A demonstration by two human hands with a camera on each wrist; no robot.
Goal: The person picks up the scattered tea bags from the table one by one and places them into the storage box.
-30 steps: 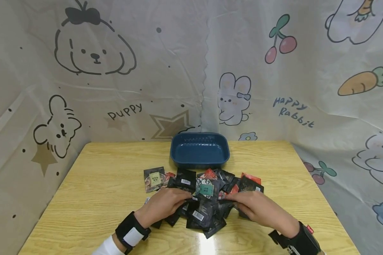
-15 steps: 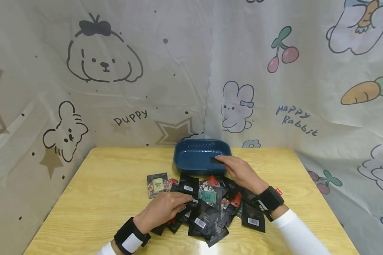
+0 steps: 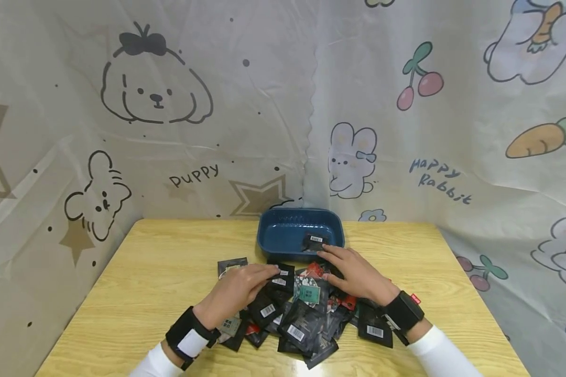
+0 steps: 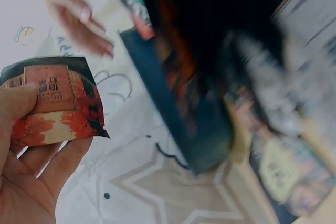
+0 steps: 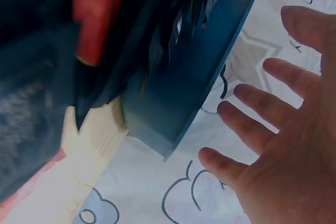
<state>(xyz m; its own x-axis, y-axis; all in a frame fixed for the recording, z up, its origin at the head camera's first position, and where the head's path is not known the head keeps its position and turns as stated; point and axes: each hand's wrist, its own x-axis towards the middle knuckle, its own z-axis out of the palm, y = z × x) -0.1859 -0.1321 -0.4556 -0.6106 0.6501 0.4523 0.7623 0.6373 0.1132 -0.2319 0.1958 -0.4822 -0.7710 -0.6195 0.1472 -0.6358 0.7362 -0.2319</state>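
A: What is the left hand holding?

B: It is pinching a packet by the thumb and fingers, with the label showing in the left wrist view. In the head view it is hovering at the far part of the pile; whether the packet is touching the others, I cannot tell.

A: And the right hand?

B: That one is holding nothing. Its fingers are spreading wide, reaching near the close rim of the tray.

A: What is lying in there?

B: One dark packet, barcode up, toward the right end. The rest are overlapping on the table, just this side of the tray.

A: What could be going wrong from here?

B: My guess is snagging: the packets are lying over one another, so lifting one could be dragging a neighbour along. The thin pouches look slippery, so a loose pinch could be letting one slide.

A: Anything about the tray?

B: The right hand is stretching so close to the rim that a careless knuckle could be nudging it toward the cloth behind.
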